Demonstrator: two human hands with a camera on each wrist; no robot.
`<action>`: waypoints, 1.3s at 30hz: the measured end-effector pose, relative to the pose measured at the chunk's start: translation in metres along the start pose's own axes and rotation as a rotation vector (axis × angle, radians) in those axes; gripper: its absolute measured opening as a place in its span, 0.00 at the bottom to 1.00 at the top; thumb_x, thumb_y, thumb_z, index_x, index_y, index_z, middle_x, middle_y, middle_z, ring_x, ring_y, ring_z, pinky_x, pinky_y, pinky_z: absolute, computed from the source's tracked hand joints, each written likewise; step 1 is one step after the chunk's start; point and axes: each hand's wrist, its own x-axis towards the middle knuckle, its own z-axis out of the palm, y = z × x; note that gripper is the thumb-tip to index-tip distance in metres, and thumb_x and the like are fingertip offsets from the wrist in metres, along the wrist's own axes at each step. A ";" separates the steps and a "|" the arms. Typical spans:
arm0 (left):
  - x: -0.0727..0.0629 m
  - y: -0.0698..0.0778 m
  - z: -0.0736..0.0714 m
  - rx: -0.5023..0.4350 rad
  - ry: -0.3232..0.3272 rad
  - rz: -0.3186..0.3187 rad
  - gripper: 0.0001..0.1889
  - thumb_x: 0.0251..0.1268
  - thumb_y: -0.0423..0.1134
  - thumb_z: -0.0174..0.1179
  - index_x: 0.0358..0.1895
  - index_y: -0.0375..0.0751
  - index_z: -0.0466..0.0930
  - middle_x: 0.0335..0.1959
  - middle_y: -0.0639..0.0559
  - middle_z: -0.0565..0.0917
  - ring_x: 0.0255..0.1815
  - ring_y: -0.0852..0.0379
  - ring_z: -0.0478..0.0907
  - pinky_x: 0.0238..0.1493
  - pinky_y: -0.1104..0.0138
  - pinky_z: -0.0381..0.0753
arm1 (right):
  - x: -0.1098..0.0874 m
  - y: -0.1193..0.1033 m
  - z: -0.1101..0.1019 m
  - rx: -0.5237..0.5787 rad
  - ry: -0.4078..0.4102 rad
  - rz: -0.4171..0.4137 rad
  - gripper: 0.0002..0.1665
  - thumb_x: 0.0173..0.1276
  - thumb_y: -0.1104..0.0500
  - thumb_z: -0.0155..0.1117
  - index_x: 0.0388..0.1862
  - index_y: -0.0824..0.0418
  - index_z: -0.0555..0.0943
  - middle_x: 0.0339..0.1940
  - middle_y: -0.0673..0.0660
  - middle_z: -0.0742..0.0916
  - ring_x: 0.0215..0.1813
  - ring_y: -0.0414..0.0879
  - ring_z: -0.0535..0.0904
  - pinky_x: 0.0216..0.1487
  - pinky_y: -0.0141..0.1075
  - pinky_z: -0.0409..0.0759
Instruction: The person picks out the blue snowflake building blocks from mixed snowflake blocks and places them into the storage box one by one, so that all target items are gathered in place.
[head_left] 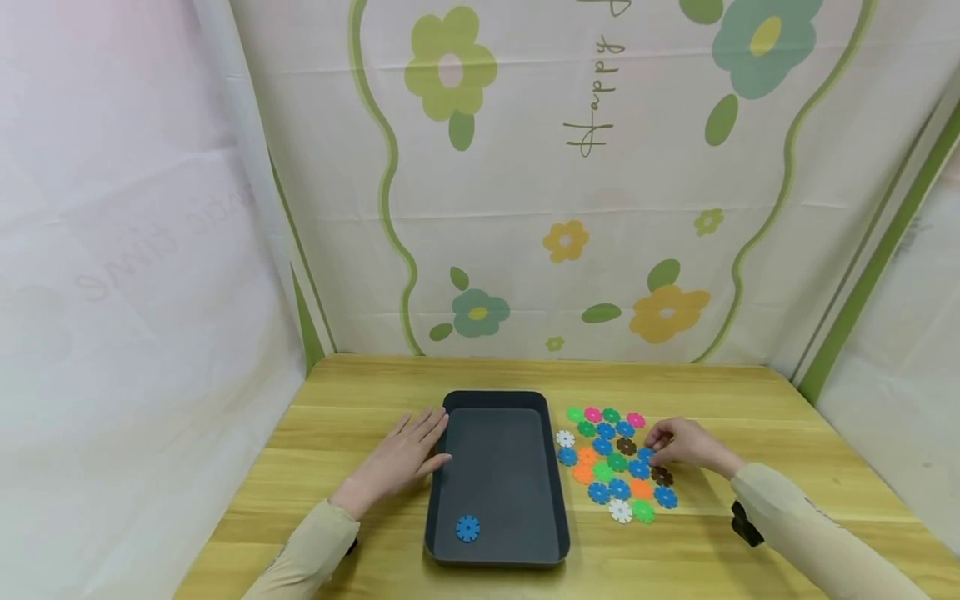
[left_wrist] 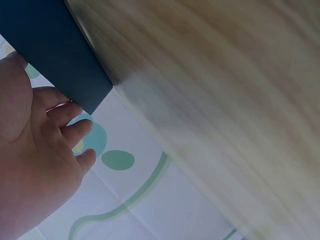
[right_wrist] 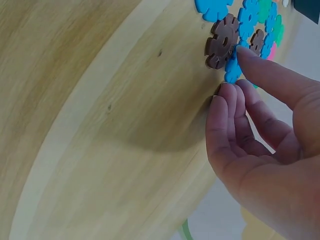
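My left hand lies with fairly straight fingers against the left rim of a dark grey tray. In the left wrist view its fingertips meet the tray's side wall. One blue notched disc lies inside the tray, near its front left corner. To the right, my right hand is at the right edge of a group of flat, colourful plastic discs. Its thumb and fingertips pinch a blue snowflake disc by opposite edges, low over the table. A brown disc is right beside it.
Around the right hand lie several more discs: orange, white, green and pink. They spread over the wooden table right of the tray. A flower-printed cloth hangs behind the table, with more cloth at both sides.
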 end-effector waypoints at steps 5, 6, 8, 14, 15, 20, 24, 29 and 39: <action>0.000 0.001 0.000 0.001 -0.005 -0.001 0.36 0.76 0.59 0.46 0.77 0.38 0.58 0.79 0.43 0.60 0.80 0.43 0.57 0.79 0.44 0.56 | 0.001 0.000 0.001 0.004 -0.003 0.010 0.16 0.55 0.66 0.76 0.40 0.70 0.81 0.35 0.59 0.85 0.37 0.45 0.77 0.34 0.29 0.79; 0.000 0.001 0.000 0.001 -0.005 -0.001 0.36 0.76 0.59 0.46 0.77 0.38 0.58 0.79 0.43 0.60 0.80 0.43 0.58 0.79 0.44 0.56 | 0.001 0.000 0.001 0.002 -0.004 0.012 0.15 0.55 0.66 0.76 0.39 0.70 0.81 0.35 0.59 0.85 0.37 0.45 0.77 0.34 0.29 0.79; 0.001 0.001 -0.001 0.002 0.000 0.003 0.36 0.76 0.58 0.47 0.77 0.37 0.59 0.79 0.43 0.61 0.80 0.43 0.58 0.78 0.44 0.57 | 0.002 0.000 0.001 0.001 -0.004 0.015 0.15 0.55 0.66 0.76 0.39 0.70 0.81 0.35 0.59 0.85 0.37 0.45 0.77 0.34 0.30 0.79; 0.002 0.001 -0.002 0.016 0.003 0.008 0.35 0.77 0.58 0.46 0.76 0.37 0.59 0.79 0.42 0.61 0.79 0.43 0.59 0.78 0.44 0.57 | 0.004 0.000 0.001 0.003 -0.010 0.019 0.16 0.54 0.67 0.76 0.38 0.69 0.79 0.34 0.59 0.83 0.36 0.45 0.76 0.33 0.30 0.78; 0.002 0.001 -0.002 0.016 0.002 0.008 0.35 0.77 0.58 0.46 0.76 0.37 0.60 0.79 0.42 0.61 0.79 0.43 0.59 0.78 0.45 0.57 | 0.005 0.000 0.001 0.004 -0.013 0.017 0.16 0.54 0.67 0.76 0.38 0.69 0.78 0.34 0.59 0.82 0.36 0.45 0.76 0.33 0.31 0.78; 0.002 0.000 -0.001 0.018 0.002 0.010 0.35 0.77 0.58 0.46 0.76 0.37 0.60 0.79 0.43 0.61 0.79 0.43 0.59 0.78 0.45 0.57 | 0.006 0.001 0.001 0.020 -0.008 0.012 0.18 0.53 0.68 0.76 0.38 0.69 0.76 0.33 0.59 0.81 0.35 0.46 0.73 0.32 0.31 0.76; 0.002 0.000 -0.001 0.015 -0.001 0.007 0.35 0.77 0.58 0.46 0.76 0.37 0.60 0.79 0.43 0.61 0.80 0.43 0.59 0.78 0.45 0.57 | 0.005 0.000 0.000 0.017 -0.002 -0.022 0.15 0.54 0.68 0.74 0.38 0.69 0.77 0.33 0.59 0.82 0.35 0.45 0.74 0.32 0.30 0.76; 0.002 0.000 0.000 0.001 -0.003 0.008 0.35 0.77 0.58 0.45 0.76 0.37 0.59 0.79 0.42 0.61 0.79 0.42 0.59 0.78 0.44 0.57 | 0.002 -0.005 -0.004 0.002 -0.015 -0.064 0.08 0.59 0.68 0.67 0.38 0.68 0.80 0.33 0.58 0.83 0.35 0.43 0.75 0.34 0.30 0.78; 0.001 -0.001 0.000 -0.017 0.006 0.005 0.35 0.77 0.58 0.46 0.76 0.37 0.59 0.79 0.42 0.61 0.79 0.42 0.58 0.78 0.44 0.57 | 0.006 -0.025 -0.010 0.029 -0.014 -0.079 0.08 0.66 0.65 0.63 0.41 0.69 0.81 0.34 0.57 0.84 0.34 0.44 0.77 0.35 0.37 0.84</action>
